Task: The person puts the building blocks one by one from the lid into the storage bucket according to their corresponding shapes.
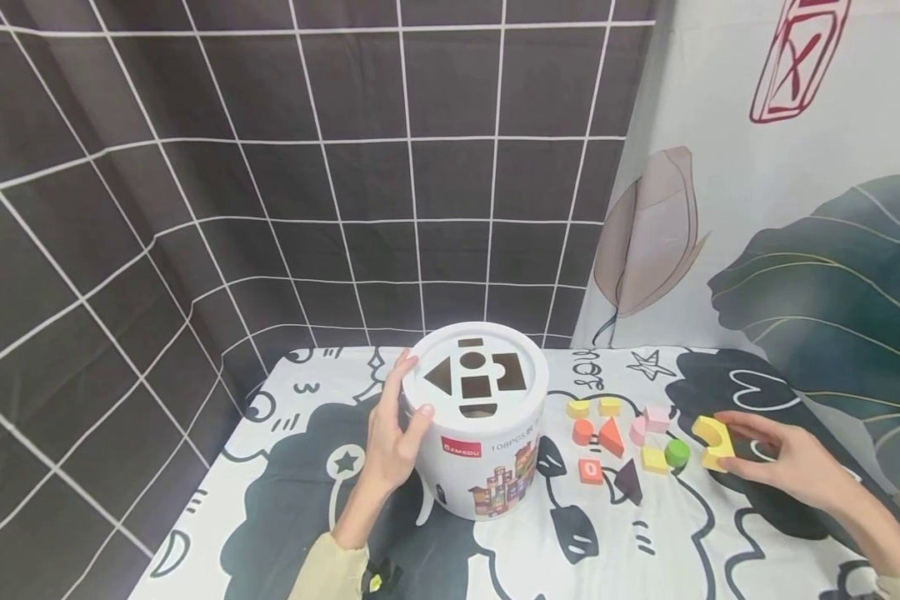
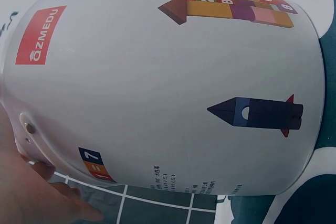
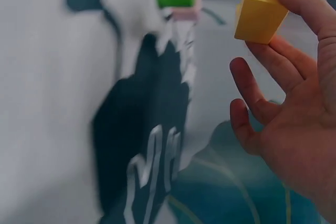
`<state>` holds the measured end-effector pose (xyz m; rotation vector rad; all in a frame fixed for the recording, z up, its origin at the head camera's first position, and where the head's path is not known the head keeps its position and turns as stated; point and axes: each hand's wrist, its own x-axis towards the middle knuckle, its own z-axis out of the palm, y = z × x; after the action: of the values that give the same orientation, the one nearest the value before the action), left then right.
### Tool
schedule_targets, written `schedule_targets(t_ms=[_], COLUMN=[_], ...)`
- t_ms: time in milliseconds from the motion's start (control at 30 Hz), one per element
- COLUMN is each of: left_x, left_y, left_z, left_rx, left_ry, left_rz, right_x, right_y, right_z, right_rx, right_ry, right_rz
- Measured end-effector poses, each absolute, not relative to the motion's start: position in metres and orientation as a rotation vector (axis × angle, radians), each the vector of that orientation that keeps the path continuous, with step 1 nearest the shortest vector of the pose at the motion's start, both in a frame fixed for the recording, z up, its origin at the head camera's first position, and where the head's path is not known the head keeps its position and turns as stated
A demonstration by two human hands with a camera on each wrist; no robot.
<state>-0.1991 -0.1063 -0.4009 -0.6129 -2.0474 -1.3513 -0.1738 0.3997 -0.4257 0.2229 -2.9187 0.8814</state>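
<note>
A white lidded bucket [image 1: 487, 442] printed with building blocks stands on the patterned cloth. Its lid [image 1: 414, 396] has shaped holes, including a triangle, a circle and a square. My left hand [image 1: 393, 429] rests against the bucket's left side, fingers fairly straight along the lid's edge and thumb in front. The left wrist view shows the bucket wall [image 2: 157, 77] close up. Off to the right, my right hand [image 1: 795, 458] pinches a yellow arch block [image 1: 712, 442] between thumb and fingers. In the right wrist view, the thumb presses one face of this block [image 3: 261, 11].
Between bucket and right hand lie several blocks: a green cylinder [image 1: 677, 453], a yellow block [image 1: 653, 460], pink blocks [image 1: 656, 418], an orange triangle [image 1: 611, 437], a red block marked 0 [image 1: 590, 472] and a dark triangle [image 1: 628, 482]. A dark checked curtain [image 1: 450, 183] hangs behind.
</note>
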Motion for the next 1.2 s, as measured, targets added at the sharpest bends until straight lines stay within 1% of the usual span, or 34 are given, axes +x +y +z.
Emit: schedule_targets(t_ms=[600,867,1200], left_x=[-0.2,-0.197,-0.2], left_y=[-0.106,-0.104,-0.103], left_z=[-0.4,-0.402,-0.403], left_rx=[-0.598,-0.587,-0.597], left_ry=[-2.044,-2.052,-2.032], left_rz=[-1.359,-1.357,-1.342], right_x=[-0.19,-0.198,-0.213], right_y=[0.321,0.291,0.259], right_z=[-0.346,-0.324,-0.308], right_rx=[0.496,0.639,0.699], right_ry=[-2.719,-2.641,-2.597], right_rz=[0.912,0.948,1.003])
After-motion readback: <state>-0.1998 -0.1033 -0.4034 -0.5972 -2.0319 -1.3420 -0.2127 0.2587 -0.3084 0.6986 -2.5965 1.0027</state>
